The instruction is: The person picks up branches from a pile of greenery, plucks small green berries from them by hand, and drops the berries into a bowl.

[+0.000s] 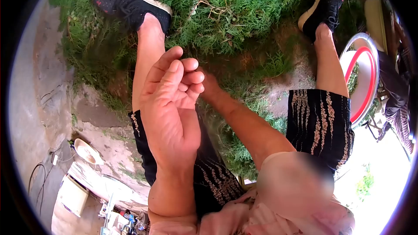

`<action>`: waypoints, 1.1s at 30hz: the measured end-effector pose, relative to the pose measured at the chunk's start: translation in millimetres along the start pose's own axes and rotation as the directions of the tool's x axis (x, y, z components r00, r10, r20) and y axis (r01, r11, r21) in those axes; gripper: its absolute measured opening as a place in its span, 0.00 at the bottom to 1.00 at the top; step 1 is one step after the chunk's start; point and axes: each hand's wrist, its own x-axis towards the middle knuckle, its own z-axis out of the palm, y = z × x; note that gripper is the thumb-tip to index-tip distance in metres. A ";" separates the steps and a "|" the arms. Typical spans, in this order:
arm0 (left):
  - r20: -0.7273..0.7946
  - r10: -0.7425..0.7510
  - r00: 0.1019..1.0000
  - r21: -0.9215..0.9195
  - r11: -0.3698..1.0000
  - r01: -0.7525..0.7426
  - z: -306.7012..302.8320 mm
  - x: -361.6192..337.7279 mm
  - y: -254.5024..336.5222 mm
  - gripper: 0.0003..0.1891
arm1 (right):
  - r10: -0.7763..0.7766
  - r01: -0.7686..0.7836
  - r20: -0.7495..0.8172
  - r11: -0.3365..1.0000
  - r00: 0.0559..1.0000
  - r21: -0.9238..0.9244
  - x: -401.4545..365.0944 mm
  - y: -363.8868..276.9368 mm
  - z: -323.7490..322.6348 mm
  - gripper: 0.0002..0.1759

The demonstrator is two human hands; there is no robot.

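My left hand is raised close to the camera, palm toward me. Its fingers curl inward and the thumb lies against the index finger; whatever they may hold is too small or hidden. Behind it, my right hand reaches low toward the greenery, its fingers covered by the left hand. A thick heap of green cypress branches spreads between and around my feet. Brown twigs and a few small round green cones show among the sprigs. Loose sprigs also lie between my legs.
A white basin with a red band stands beyond my right leg, greenery inside. My black shoes rest at the heap. A straw-coloured hat-like object and a pale box are at the lower left. Concrete floor runs along the left.
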 end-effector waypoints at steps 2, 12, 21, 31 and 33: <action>-0.020 0.027 0.999 0.025 0.999 -0.026 1.7 -3.5 -0.1 0.10 | 0.003 -0.003 0.001 1.000 1.000 0.001 -0.8 -0.4 2.6 0.10; 0.024 -0.079 0.997 -0.046 0.996 0.080 -4.6 1.5 6.5 0.11 | -0.009 0.009 0.005 1.000 1.000 0.011 1.0 3.4 6.8 0.10; 0.011 -0.080 0.997 -0.034 0.996 0.081 -0.8 -2.8 7.7 0.11 | -0.009 0.009 -0.001 0.994 1.000 -0.110 -1.3 8.1 17.9 0.09; 0.044 -0.057 0.997 -0.029 0.998 0.058 -2.3 0.9 -1.0 0.10 | -0.086 0.020 -0.198 0.949 0.976 -0.314 -29.4 3.3 -18.3 0.08; 0.068 -0.058 0.996 -0.026 0.998 0.059 -2.9 2.1 -5.3 0.09 | -0.173 0.073 -0.292 0.943 0.941 -0.324 -48.0 -31.3 -60.1 0.09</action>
